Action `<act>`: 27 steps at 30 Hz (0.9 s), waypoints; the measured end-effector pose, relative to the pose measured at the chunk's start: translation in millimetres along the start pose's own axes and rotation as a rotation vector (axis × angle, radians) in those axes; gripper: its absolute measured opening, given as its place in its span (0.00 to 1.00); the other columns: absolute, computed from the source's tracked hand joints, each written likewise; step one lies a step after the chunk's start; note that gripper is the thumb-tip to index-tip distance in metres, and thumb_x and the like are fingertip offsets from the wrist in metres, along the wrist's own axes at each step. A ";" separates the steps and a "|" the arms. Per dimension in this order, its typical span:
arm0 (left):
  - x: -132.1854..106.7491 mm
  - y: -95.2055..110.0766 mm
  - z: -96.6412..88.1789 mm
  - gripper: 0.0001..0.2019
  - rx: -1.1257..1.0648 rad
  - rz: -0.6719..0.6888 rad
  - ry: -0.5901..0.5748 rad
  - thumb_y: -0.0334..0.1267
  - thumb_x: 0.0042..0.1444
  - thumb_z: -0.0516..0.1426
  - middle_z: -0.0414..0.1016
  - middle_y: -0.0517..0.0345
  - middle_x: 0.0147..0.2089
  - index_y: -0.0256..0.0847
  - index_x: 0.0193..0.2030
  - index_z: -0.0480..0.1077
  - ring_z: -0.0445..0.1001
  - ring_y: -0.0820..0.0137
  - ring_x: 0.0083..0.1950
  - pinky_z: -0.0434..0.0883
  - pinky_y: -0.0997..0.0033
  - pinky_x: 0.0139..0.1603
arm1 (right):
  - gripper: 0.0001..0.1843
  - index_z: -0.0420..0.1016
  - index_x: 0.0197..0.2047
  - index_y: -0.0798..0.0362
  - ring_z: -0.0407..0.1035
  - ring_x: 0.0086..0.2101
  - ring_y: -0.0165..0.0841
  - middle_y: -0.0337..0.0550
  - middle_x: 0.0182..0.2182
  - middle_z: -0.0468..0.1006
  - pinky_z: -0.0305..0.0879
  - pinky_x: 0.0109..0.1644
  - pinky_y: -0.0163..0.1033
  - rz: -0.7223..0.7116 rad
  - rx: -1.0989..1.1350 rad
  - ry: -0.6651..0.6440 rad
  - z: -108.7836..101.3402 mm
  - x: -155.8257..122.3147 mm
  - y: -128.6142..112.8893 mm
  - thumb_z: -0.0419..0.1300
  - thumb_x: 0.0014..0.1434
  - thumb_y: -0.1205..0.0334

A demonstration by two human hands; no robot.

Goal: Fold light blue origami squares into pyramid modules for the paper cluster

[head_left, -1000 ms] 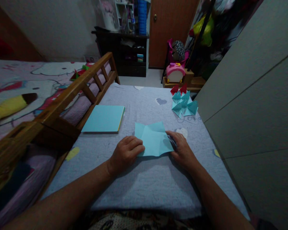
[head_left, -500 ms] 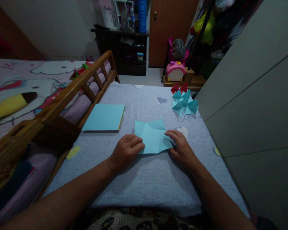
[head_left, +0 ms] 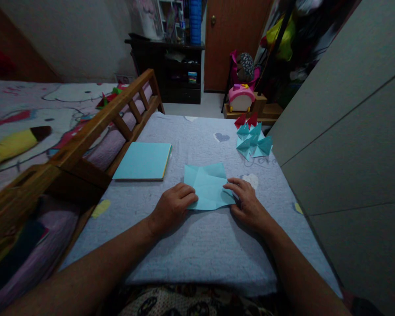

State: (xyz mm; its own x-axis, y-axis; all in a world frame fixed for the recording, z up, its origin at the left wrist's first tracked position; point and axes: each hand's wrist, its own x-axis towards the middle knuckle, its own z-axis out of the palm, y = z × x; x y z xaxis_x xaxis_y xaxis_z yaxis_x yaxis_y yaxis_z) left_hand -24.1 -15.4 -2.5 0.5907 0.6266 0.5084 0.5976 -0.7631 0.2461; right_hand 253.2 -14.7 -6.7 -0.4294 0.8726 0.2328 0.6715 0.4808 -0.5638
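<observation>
A creased light-blue sheet of paper (head_left: 212, 191) rests on the bedspread in front of me, with fold lines crossing its surface. My left hand (head_left: 176, 202) is closed at its left edge, thumb over the paper. On the opposite side, my right hand (head_left: 246, 199) has the right edge between its curled fingers and its thumb; the fingertips touch the top face. A stack of square paper (head_left: 143, 161), light blue on top, lies to the left. Folded light-blue paper pieces (head_left: 253, 142) stand at the far right, with red folded pieces (head_left: 246, 120) just behind them.
A wooden bed rail (head_left: 85, 136) runs along the left side, with a patterned bed beyond it. A pale cabinet panel (head_left: 349, 145) borders the right. Past the far edge are a pink toy case (head_left: 241, 98), a dark shelf unit (head_left: 167, 70) and a door (head_left: 237, 44).
The paper's right part has come down flatter and its creases show more clearly. My right fingers have shifted slightly left and loosened a little. My left hand has barely moved.
</observation>
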 end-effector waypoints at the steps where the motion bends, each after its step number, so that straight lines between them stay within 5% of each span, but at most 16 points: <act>1: 0.3 -0.1 -0.3 0.10 -0.008 -0.003 0.006 0.22 0.59 0.51 0.74 0.52 0.37 0.39 0.36 0.70 0.69 0.64 0.38 0.69 0.66 0.39 | 0.34 0.69 0.59 0.48 0.59 0.60 0.49 0.54 0.60 0.66 0.57 0.64 0.63 -0.002 0.000 -0.002 -0.1 0.1 0.3 0.56 0.48 0.74; 27: -1.9 -3.4 0.6 0.13 0.069 -0.076 -0.026 0.20 0.51 0.56 0.75 0.47 0.47 0.38 0.39 0.72 0.72 0.58 0.48 0.74 0.55 0.48 | 0.17 0.76 0.43 0.48 0.61 0.56 0.46 0.50 0.57 0.69 0.62 0.59 0.59 -0.027 0.008 0.038 0.8 0.4 2.3 0.57 0.56 0.76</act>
State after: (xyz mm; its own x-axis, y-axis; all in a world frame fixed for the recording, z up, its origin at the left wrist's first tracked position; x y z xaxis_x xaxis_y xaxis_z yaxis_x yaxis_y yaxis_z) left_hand -27.0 -14.0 -4.8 0.5553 0.6871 0.4685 0.6770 -0.7007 0.2252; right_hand 254.1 -13.3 -8.6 -0.4240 0.8618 0.2785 0.6549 0.5041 -0.5630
